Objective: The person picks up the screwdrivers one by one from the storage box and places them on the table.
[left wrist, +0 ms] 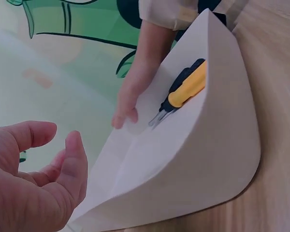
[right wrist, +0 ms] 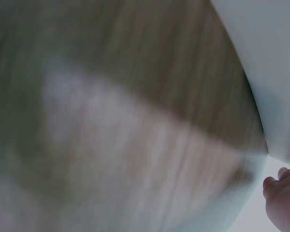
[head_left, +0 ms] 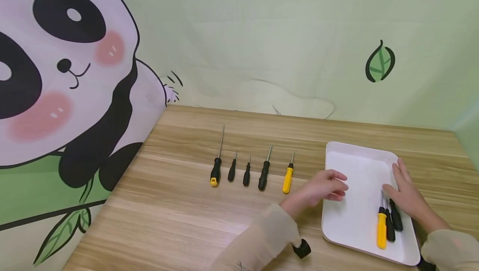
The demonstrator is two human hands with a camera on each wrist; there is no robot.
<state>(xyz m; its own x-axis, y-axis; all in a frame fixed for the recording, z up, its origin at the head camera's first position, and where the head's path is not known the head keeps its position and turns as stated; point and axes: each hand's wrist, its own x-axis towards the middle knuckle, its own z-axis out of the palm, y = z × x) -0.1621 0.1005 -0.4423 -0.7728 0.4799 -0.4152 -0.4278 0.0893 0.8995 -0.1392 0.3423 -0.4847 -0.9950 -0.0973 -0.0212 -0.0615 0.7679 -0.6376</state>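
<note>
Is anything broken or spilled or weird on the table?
No, nothing stands out. Five screwdrivers lie in a row, three more lie in the tray, and I see no spills or breaks.

Soft light fills the head view, while the right wrist view's tabletop (right wrist: 174, 96) (partly shadowed) is blurred.
</note>
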